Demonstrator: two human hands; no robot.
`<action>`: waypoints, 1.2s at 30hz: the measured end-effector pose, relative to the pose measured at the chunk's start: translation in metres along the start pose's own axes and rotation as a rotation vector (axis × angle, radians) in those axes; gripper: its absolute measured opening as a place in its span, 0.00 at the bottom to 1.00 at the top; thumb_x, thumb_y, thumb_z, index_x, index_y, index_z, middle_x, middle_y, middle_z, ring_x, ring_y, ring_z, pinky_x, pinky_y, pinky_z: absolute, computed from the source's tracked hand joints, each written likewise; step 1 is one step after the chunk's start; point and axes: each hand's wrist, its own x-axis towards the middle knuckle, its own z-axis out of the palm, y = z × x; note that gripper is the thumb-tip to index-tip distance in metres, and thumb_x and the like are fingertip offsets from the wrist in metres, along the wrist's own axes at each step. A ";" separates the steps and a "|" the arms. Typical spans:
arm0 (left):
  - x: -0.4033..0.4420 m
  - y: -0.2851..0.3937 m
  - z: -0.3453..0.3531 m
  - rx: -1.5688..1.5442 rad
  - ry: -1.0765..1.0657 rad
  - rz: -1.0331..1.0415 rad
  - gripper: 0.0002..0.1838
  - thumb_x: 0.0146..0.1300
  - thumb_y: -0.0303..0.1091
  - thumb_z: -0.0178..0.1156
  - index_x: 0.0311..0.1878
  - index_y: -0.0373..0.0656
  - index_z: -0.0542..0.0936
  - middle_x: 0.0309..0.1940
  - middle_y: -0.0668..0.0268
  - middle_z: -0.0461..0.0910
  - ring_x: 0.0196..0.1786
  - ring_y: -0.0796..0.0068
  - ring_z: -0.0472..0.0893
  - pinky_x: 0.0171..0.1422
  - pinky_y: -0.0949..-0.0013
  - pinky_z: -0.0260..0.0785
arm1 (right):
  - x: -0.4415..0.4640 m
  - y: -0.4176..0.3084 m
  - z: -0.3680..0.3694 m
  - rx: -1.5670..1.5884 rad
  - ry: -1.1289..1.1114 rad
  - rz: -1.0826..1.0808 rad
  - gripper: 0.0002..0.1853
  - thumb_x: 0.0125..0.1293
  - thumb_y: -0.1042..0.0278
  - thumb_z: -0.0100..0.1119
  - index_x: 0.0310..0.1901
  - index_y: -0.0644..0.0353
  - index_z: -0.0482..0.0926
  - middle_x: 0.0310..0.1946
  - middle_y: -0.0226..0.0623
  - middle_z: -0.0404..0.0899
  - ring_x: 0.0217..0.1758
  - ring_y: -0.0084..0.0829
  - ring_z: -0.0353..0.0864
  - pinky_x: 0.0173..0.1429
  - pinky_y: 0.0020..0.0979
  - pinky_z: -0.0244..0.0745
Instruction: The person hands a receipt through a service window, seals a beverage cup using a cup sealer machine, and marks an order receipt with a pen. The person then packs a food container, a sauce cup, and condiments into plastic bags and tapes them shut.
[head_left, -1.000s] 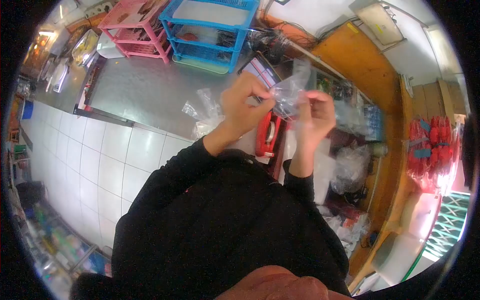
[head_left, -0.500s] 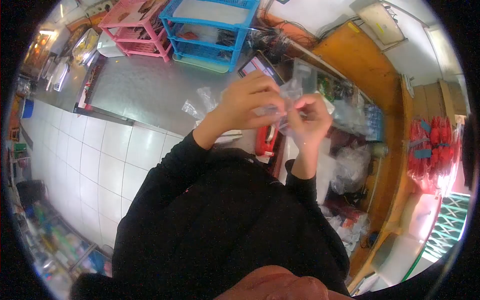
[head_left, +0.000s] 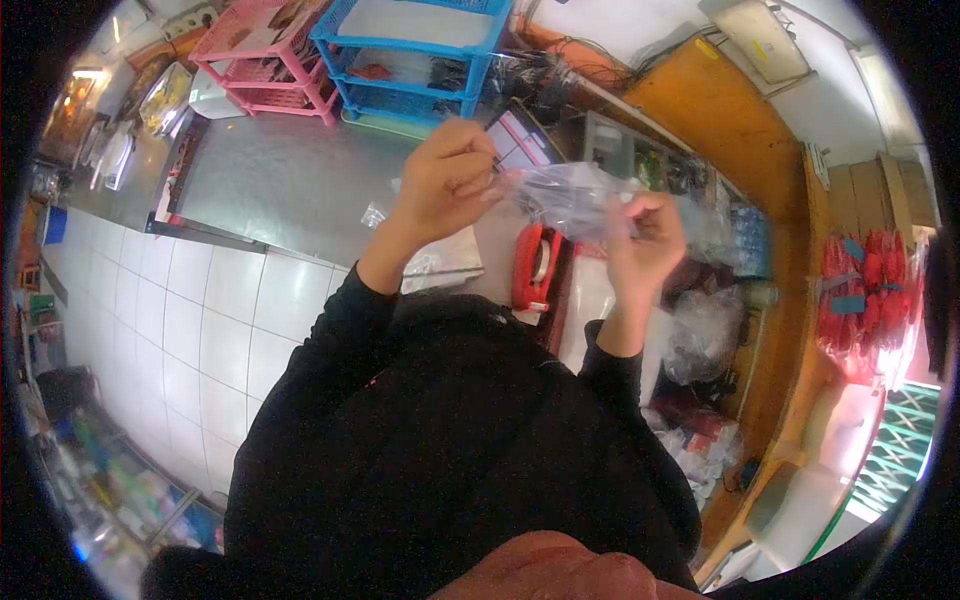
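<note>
A clear plastic bag [head_left: 570, 195] is stretched between my two hands. My left hand [head_left: 452, 183] pinches its left end, and my right hand [head_left: 645, 240] grips the right end. Below the bag a red tape dispenser [head_left: 531, 268] sits on the counter. Behind it, a dark-framed device [head_left: 520, 140] with a lit screen is partly covered by the bag. A white pad with clear plastic on it [head_left: 450, 262] lies under my left wrist. Whatever is inside the bag, if anything, cannot be made out.
Pink trays [head_left: 268, 50] and blue trays [head_left: 405, 60] are stacked at the back of the metal counter [head_left: 270, 185]. Crumpled clear plastic [head_left: 703, 335] lies to the right. Red packets [head_left: 865, 290] hang at the far right.
My hands, close together half a second ago, have moved apart. My left hand has shifted left, and the bag is now spread between them.
</note>
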 end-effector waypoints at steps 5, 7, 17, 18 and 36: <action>-0.015 0.022 0.041 -0.509 0.394 -0.623 0.14 0.52 0.20 0.66 0.32 0.43 0.68 0.29 0.71 0.73 0.37 0.81 0.75 0.29 0.79 0.68 | -0.001 -0.006 0.025 0.133 0.076 0.072 0.07 0.55 0.80 0.64 0.33 0.61 0.75 0.30 0.28 0.73 0.32 0.16 0.73 0.35 0.17 0.67; -0.022 0.017 0.055 -0.637 0.291 -0.702 0.15 0.52 0.21 0.66 0.34 0.44 0.68 0.28 0.73 0.72 0.34 0.84 0.74 0.28 0.80 0.67 | 0.002 0.001 0.037 0.106 0.000 0.040 0.08 0.54 0.81 0.63 0.34 0.61 0.75 0.30 0.29 0.73 0.33 0.17 0.73 0.37 0.18 0.68; -0.040 -0.003 0.052 -0.577 0.377 -0.605 0.11 0.52 0.21 0.64 0.24 0.43 0.70 0.24 0.76 0.69 0.26 0.90 0.67 0.29 0.83 0.62 | -0.016 0.022 0.035 -0.313 0.048 0.015 0.20 0.57 0.79 0.61 0.17 0.60 0.58 0.14 0.28 0.55 0.20 0.19 0.54 0.24 0.24 0.52; -0.038 0.001 0.046 -0.471 0.362 -0.517 0.11 0.52 0.16 0.61 0.26 0.43 0.71 0.24 0.76 0.70 0.27 0.90 0.67 0.32 0.82 0.65 | -0.016 0.021 0.035 -0.293 0.084 -0.012 0.20 0.57 0.78 0.62 0.17 0.59 0.59 0.14 0.27 0.55 0.20 0.18 0.53 0.24 0.23 0.52; -0.033 0.002 0.046 -1.704 -0.304 -1.069 0.34 0.68 0.60 0.43 0.62 0.39 0.69 0.58 0.58 0.73 0.59 0.59 0.74 0.58 0.50 0.70 | -0.018 0.014 0.039 -0.083 0.229 -0.014 0.13 0.59 0.79 0.62 0.25 0.58 0.65 0.20 0.21 0.62 0.20 0.11 0.56 0.24 0.16 0.52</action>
